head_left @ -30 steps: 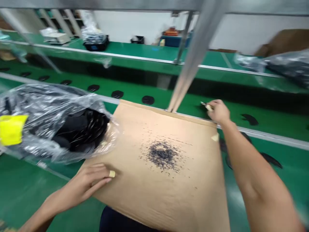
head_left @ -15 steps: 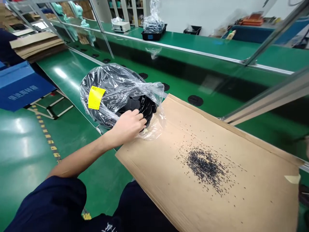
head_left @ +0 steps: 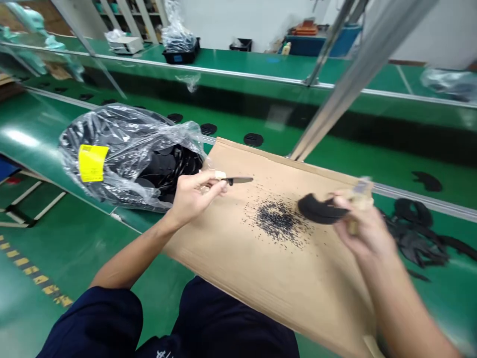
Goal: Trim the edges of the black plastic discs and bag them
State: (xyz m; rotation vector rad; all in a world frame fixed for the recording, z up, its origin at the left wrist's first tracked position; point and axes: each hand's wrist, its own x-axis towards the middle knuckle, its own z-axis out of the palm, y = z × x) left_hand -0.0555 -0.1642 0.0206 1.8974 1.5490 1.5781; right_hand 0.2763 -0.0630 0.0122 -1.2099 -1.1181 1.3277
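My left hand (head_left: 196,195) pinches a flat black piece (head_left: 240,180), seen nearly edge-on, above the cardboard. My right hand (head_left: 359,223), blurred, grips a curved black piece (head_left: 321,210). A pale, clear-ended bit (head_left: 361,185) shows at its fingers; I cannot make out what it is. Beige coverings wrap some fingertips of both hands. Between and below the hands, a heap of tiny black scraps (head_left: 278,219) lies on the cardboard sheet (head_left: 238,268). Left of my left hand lies an open clear plastic bag (head_left: 122,132) of black discs (head_left: 164,166), bearing a yellow label (head_left: 93,163).
Black curved pieces (head_left: 421,238) lie piled on the green bench at right. Several black discs (head_left: 253,139) sit in a row on the green surface behind the cardboard. A metal post (head_left: 335,109) slants up behind it. A black bin (head_left: 182,53) stands on the far bench.
My left hand has come out of the bag, holding a flat black piece. My right hand has entered view at right with a curved black piece. The view has turned right.
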